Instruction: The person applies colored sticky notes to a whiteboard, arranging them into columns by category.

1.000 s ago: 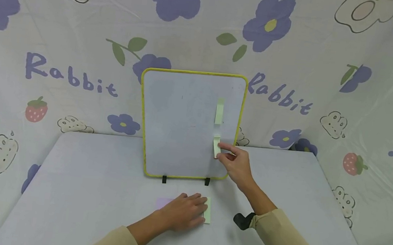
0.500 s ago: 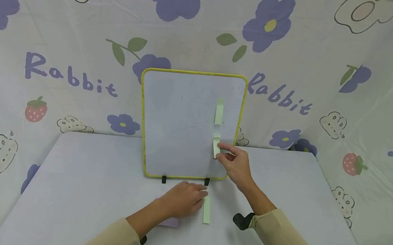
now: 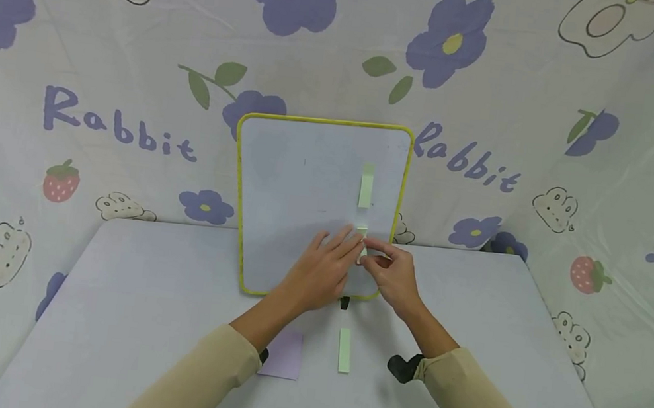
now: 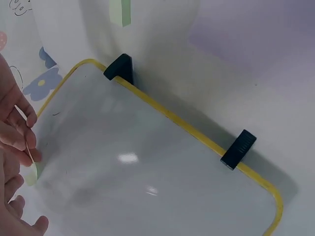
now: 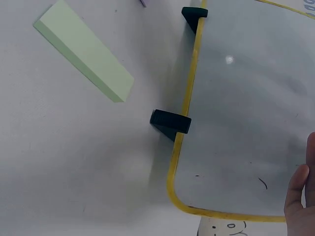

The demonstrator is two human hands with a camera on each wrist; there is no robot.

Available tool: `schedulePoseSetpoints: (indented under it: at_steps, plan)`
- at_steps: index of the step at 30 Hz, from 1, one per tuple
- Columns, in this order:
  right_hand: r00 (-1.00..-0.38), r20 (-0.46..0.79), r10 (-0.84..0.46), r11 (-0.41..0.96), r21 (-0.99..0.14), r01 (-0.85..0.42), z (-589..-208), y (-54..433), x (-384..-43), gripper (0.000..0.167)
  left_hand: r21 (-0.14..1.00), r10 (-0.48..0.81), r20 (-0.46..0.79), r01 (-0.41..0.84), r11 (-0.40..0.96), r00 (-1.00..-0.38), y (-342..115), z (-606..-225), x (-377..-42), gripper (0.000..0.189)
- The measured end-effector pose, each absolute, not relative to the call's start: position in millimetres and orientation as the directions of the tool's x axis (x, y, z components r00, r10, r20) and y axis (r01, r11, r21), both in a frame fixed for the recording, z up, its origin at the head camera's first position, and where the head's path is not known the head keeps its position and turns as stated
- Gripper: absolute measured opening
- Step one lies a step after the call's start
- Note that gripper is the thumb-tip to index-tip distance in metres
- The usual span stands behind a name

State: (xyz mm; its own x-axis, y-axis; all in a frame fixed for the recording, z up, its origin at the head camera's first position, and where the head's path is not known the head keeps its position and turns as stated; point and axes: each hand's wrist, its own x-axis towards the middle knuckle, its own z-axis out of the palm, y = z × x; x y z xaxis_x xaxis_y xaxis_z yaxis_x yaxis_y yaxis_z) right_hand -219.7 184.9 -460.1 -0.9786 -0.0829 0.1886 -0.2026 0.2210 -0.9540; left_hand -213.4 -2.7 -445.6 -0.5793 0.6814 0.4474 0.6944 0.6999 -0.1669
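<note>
A pale green sticky note strip (image 3: 362,231) lies against the white board (image 3: 292,194), its lower end lifted off the surface. My right hand (image 3: 398,277) pinches that lower end between thumb and forefinger. From the left, my left hand (image 3: 322,271) reaches over the board with its fingers extended, their tips at the strip and partly covering it; whether they press it cannot be told. Higher up, another green strip (image 3: 366,190) sticks to the board. In the left wrist view, both hands gather at the left edge around the curled green strip (image 4: 32,174).
The yellow-rimmed board stands upright on small black feet (image 3: 344,303). On the table before it lie a thick green sticky note pad (image 3: 344,351) and a purple pad (image 3: 285,359), partly behind the left sleeve (image 3: 208,368). A patterned cloth (image 3: 158,46) hangs behind.
My left hand has risen from the green pad on the table, forward and up to the strip on the board, uncovering both pads. The right hand keeps its pinch in place.
</note>
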Motion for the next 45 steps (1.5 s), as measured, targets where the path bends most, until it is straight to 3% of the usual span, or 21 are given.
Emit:
schedulePoseSetpoints:
  at_steps: [6, 20, 30, 33, 37, 39, 41, 45]
  plan:
    - [-0.974, 0.205, -0.097, 0.215, -0.951, -0.222, -457.9, 184.6, -219.0, 0.034, -0.271, 0.696, 0.417, 0.651, 0.709, -0.585, 1.8, -444.0, -219.8, 0.051]
    - [-0.971, 0.216, -0.106, 0.237, -0.942, -0.236, -463.4, 183.7, -222.1, 0.034, -0.402, 0.673, 0.304, 0.55, 0.732, -0.674, -1.1, -439.8, -224.2, 0.055]
    - [-0.949, 0.295, -0.113, 0.348, -0.883, -0.316, -462.3, 183.6, -221.6, 0.031, -0.414, 0.648, 0.349, 0.509, 0.755, -0.677, -2.4, -445.9, -225.3, 0.06]
    - [-0.894, 0.429, -0.128, 0.551, -0.719, -0.424, -462.7, 183.7, -220.7, 0.028, -0.402, 0.643, 0.35, 0.511, 0.76, -0.681, -2.6, -448.1, -225.9, 0.06]
    - [-0.707, 0.646, -0.289, 0.819, -0.216, -0.532, -463.8, 189.4, -222.4, 0.032, -0.393, 0.639, 0.335, 0.513, 0.763, -0.693, -1.6, -449.6, -226.1, 0.061]
    - [-0.611, 0.676, -0.411, 0.844, 0.03, -0.535, -464.4, 193.2, -224.9, 0.04, -0.391, 0.634, 0.329, 0.51, 0.766, -0.7, -1.4, -449.7, -225.8, 0.062]
    - [-0.559, 0.653, -0.51, 0.826, 0.191, -0.53, -465.6, 197.1, -227.3, 0.049, -0.387, 0.628, 0.329, 0.506, 0.771, -0.706, -1.0, -449.8, -225.2, 0.063]
    - [-0.558, 0.582, -0.592, 0.797, 0.322, -0.51, -469.4, 203.1, -230.7, 0.062, -0.375, 0.618, 0.325, 0.503, 0.779, -0.715, 0.9, -450.4, -224.0, 0.064]
